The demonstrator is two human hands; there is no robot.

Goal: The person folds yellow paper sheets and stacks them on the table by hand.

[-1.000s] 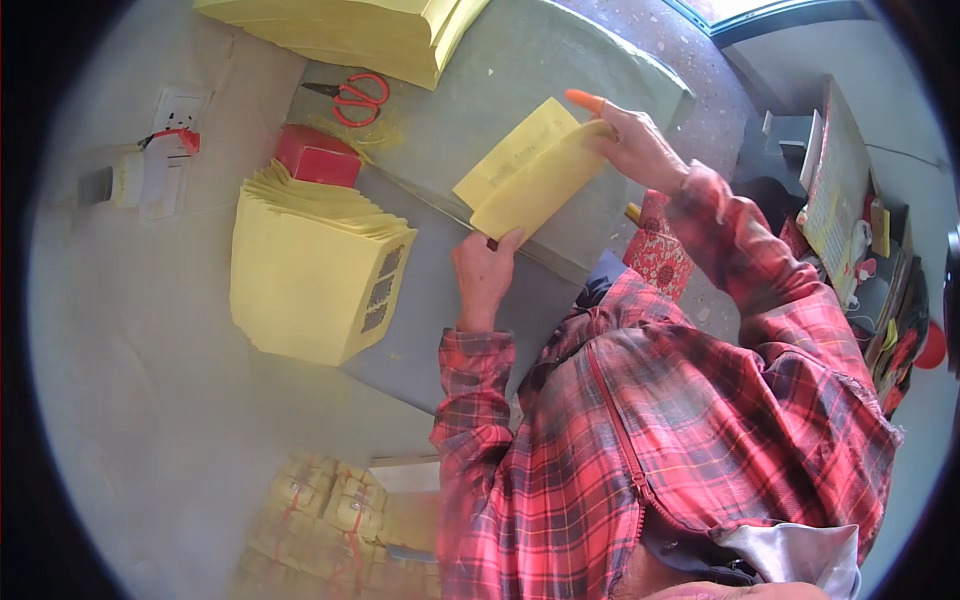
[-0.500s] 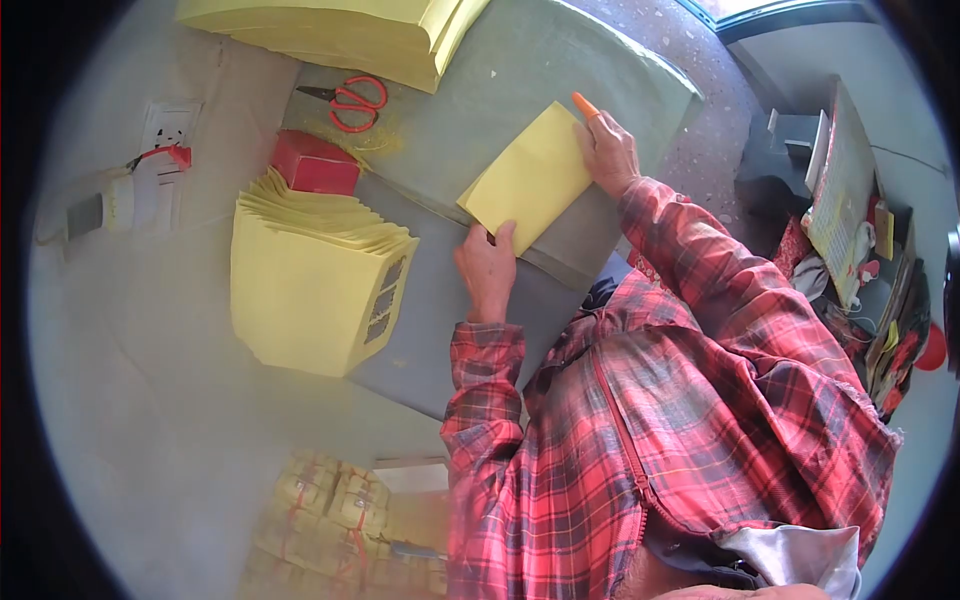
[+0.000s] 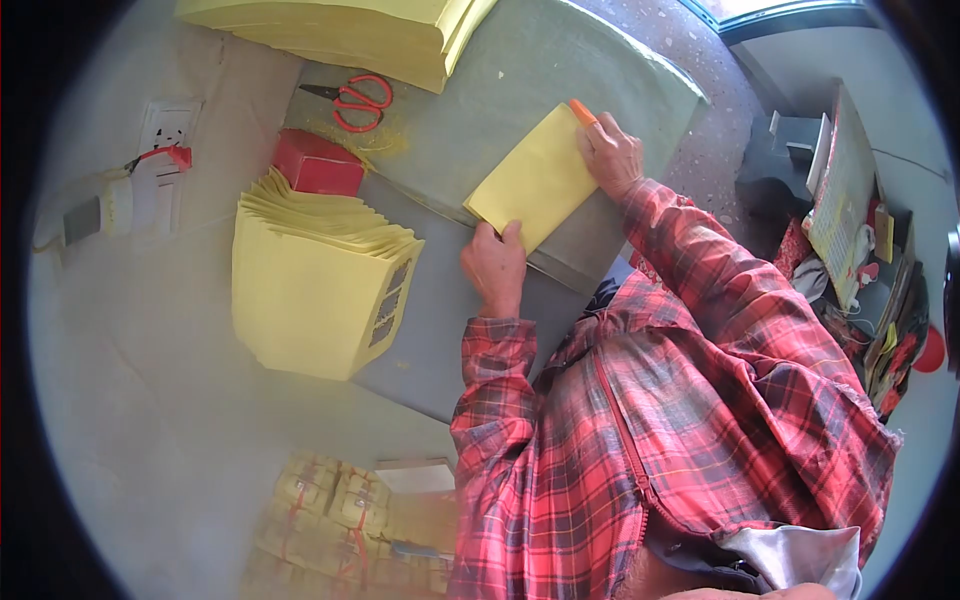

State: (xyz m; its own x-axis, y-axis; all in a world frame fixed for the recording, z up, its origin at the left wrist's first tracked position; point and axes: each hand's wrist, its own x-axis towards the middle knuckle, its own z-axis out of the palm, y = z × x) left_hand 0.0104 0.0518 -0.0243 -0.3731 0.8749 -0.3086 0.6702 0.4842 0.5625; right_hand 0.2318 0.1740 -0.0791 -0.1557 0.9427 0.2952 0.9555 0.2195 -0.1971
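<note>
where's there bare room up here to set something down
Bare: the green surface between the scissors, large yellow stack and yellow paper. Nearly bare: the grey strip between the fanned yellow stack and left hand. Crowded: where scissors, yellow bits, red box and fanned yellow stack bunch together.

Your left hand [image 3: 494, 270]: near, fingers curled, thumb forward. Your right hand [image 3: 612, 157]: farther, rightward, index extended.

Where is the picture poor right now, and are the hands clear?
Head view: haze blurs the tied bundles at lower left; glare washes out the bright opening at upper right; the wide-angle edges curve into black corners; the yellow paper, left hand and right hand look reasonably clear.
</note>
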